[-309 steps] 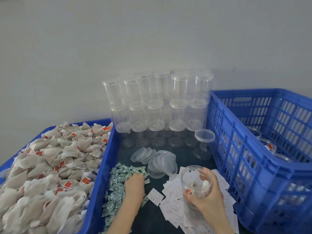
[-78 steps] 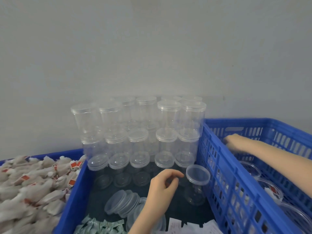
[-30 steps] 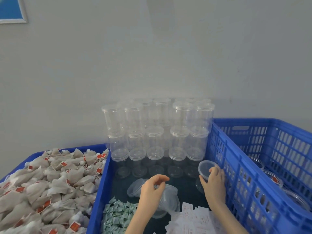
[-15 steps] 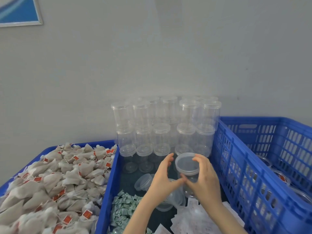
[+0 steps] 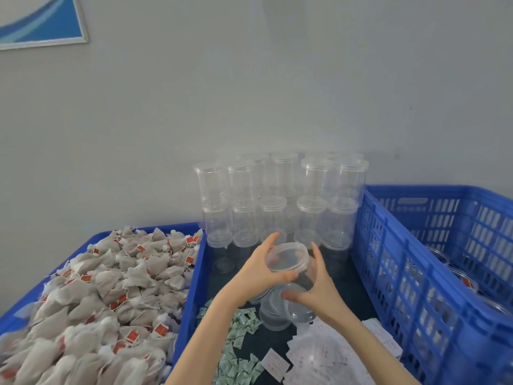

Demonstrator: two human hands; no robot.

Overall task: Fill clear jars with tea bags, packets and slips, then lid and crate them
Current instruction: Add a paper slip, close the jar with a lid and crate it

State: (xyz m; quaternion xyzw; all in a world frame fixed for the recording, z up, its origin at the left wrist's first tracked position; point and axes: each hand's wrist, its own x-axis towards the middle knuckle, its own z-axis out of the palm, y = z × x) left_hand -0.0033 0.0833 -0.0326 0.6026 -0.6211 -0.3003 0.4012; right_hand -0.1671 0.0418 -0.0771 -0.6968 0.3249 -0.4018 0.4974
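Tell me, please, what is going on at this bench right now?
A person is packing tea into clear jars. The left hand grips the lid of an empty clear jar, and the right hand holds the jar's body, above the dark bench. Whether the lid is going on or coming off cannot be told. Tea bags fill the blue tray on the left, green packets and paper slips lie below the hands, and the blue crate on the right holds filled jars.

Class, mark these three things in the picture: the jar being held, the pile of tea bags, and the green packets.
jar (image 5: 288, 257), head view, on its clear lid.
tea bags (image 5: 111, 287), head view, middle of the pile.
green packets (image 5: 238, 329), head view, on the heap below the hands.
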